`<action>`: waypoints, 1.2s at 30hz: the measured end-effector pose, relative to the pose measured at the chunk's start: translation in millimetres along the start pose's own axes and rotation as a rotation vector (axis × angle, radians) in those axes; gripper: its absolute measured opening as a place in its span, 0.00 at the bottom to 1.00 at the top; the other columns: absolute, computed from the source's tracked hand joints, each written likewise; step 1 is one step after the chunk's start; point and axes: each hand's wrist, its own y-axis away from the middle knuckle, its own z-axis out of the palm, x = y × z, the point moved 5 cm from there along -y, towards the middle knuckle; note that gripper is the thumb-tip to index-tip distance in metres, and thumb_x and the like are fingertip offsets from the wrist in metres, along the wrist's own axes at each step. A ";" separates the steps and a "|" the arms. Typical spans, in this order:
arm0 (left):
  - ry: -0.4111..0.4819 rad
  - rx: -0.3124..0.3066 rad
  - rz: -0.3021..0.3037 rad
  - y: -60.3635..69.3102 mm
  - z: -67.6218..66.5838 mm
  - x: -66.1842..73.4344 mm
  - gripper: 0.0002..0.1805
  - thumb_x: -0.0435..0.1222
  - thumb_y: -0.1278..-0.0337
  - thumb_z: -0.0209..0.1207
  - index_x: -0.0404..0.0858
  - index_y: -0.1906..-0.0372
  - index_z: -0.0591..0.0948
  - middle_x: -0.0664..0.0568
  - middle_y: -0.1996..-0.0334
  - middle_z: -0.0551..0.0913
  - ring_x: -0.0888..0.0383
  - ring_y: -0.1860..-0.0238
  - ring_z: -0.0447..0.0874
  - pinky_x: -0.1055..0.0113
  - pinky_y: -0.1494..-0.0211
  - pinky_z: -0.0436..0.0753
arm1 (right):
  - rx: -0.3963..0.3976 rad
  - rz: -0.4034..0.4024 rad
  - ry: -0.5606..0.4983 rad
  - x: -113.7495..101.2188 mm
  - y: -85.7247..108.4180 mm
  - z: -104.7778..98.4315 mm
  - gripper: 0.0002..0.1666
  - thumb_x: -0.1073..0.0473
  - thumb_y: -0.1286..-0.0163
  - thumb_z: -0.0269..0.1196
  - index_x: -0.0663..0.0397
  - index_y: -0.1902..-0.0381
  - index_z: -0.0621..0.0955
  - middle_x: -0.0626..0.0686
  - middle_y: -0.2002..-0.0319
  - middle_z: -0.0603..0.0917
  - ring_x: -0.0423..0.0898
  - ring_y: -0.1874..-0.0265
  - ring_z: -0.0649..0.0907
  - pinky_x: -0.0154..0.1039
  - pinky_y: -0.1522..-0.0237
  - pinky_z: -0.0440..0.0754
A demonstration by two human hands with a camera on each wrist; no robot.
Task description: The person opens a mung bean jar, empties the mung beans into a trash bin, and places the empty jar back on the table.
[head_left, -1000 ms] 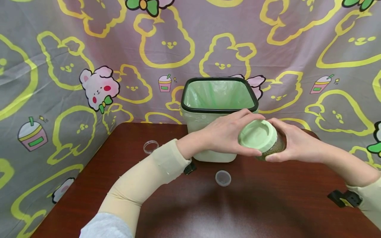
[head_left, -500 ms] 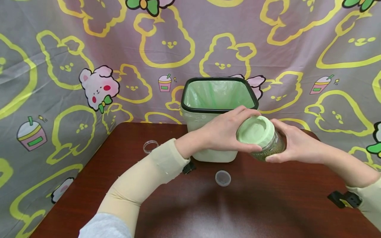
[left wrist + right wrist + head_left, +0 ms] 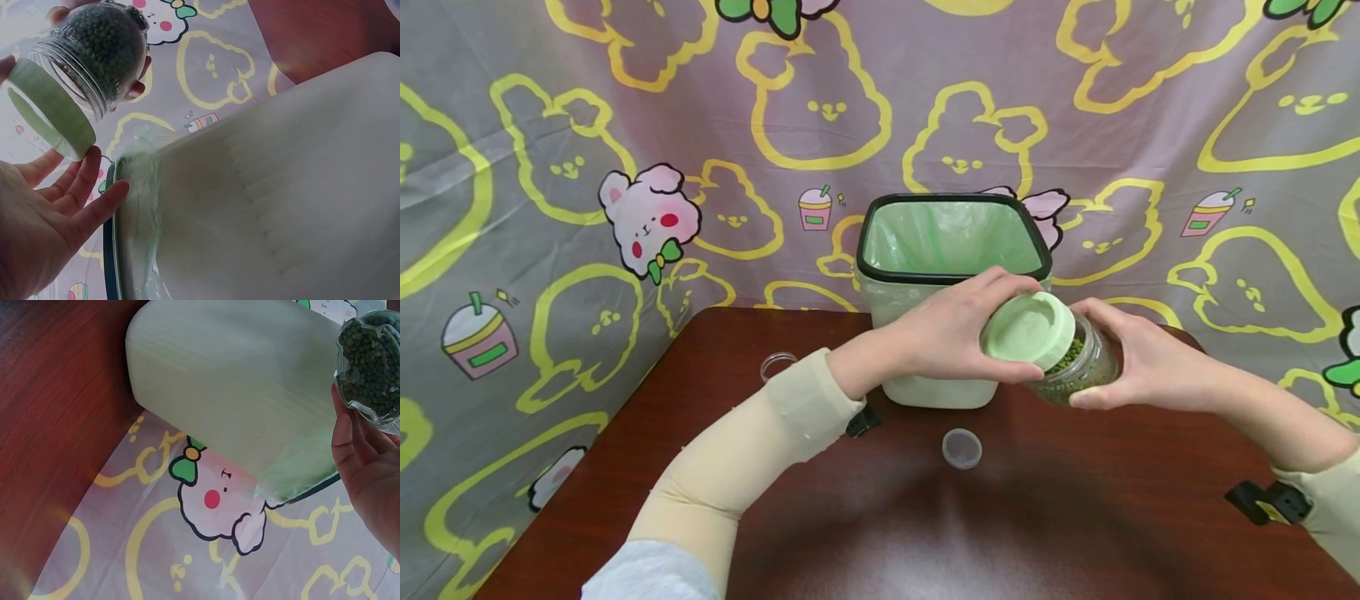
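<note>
My left hand (image 3: 951, 329) grips the rim of a light green lid (image 3: 1028, 331). The lid is tilted and lifted off the mouth of a clear jar (image 3: 1093, 371), with a gap between them. Small green beans (image 3: 1066, 357) show inside the jar through that gap. On the right, my right hand (image 3: 1161, 358) holds the jar by its side, tipped toward the left. In the left wrist view, the lid (image 3: 53, 109) stands just apart from the jar's threaded neck (image 3: 69, 75). The right wrist view catches the jar's bean-filled end (image 3: 372, 365) at its edge.
A pale bin (image 3: 940, 392) with a black rim and green liner stands behind the hands. A small clear round lid (image 3: 962, 449) lies on the dark red table (image 3: 865, 517). Another clear ring-like piece (image 3: 777, 367) lies farther left, partly behind the left sleeve.
The left hand has drawn the green lid leftward, away from the jar, and the beans inside have come into view. The right hand and jar have stayed nearly in place.
</note>
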 end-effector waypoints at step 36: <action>-0.073 0.042 -0.071 61.7 -37.2 -19.9 0.42 0.58 0.55 0.69 0.42 0.36 0.70 0.57 0.50 0.72 0.64 0.53 0.72 0.69 0.52 0.75 | 0.019 -0.001 -0.013 -0.9 2.3 -4.3 0.47 0.58 0.62 0.82 0.53 0.43 0.72 0.43 0.57 0.79 0.36 0.60 0.77 0.26 0.61 0.73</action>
